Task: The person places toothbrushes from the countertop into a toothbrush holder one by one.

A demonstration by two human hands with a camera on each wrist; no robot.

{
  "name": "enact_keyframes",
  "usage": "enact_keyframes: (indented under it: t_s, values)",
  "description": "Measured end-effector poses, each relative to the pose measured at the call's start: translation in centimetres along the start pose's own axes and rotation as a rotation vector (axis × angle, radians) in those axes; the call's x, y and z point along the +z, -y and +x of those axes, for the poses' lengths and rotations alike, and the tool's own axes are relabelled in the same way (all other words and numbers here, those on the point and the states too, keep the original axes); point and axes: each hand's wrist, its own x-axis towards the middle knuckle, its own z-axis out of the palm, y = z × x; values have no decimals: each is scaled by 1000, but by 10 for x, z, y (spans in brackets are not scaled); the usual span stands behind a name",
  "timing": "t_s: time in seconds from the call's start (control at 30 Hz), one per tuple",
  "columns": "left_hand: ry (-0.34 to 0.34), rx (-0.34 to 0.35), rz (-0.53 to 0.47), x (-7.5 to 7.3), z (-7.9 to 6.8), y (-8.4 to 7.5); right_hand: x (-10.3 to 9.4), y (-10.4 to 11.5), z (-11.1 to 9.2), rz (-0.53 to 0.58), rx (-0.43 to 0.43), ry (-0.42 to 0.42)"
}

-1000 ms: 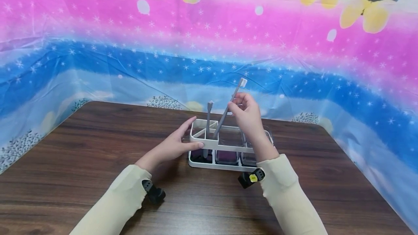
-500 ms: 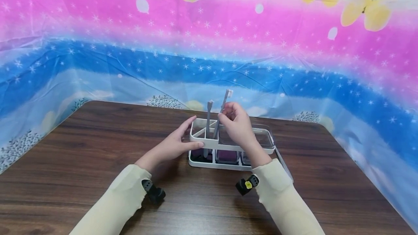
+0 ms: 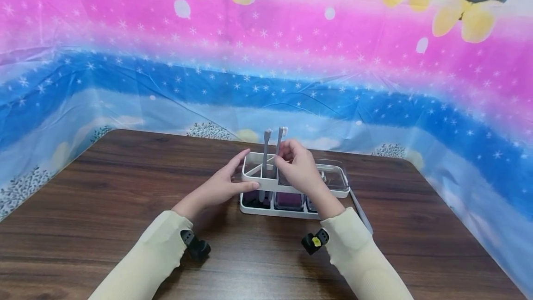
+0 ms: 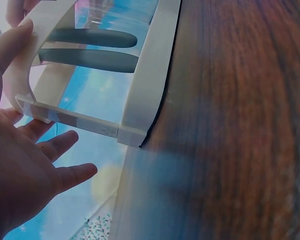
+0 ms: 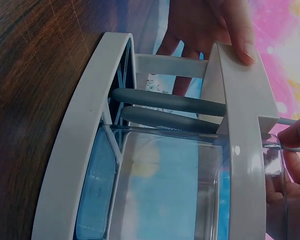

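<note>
A white two-tier toothbrush holder stands on the wooden table. My left hand steadies its left end, thumb on the front of the upper tier and fingers behind it. My right hand pinches a grey toothbrush near its head, bristles up, in a slot of the upper tier. Just left of it a second grey toothbrush stands upright in the neighbouring slot. In the right wrist view, both handles, one a lower handle, hang below the upper tier, close above the base.
Clear plastic containers fill the holder's middle and right parts. A slender grey stick leans at its right end. Brown table surrounds it, and a patterned pink and blue cloth hangs behind.
My right hand has moved left and down, bringing its toothbrush from a slant to nearly upright and lower in the slot. My left hand has stayed on the holder.
</note>
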Motion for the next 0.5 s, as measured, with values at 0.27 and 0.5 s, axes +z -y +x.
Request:
enact_keyframes:
  t_s: [0.27,0.5]
  values:
    - [2,2,-9,0,-1,-1,1,0,-2,-54,31,16]
    - [-6,-14,-1,-1,-1,-1,1,-2,-3,-94,14,16]
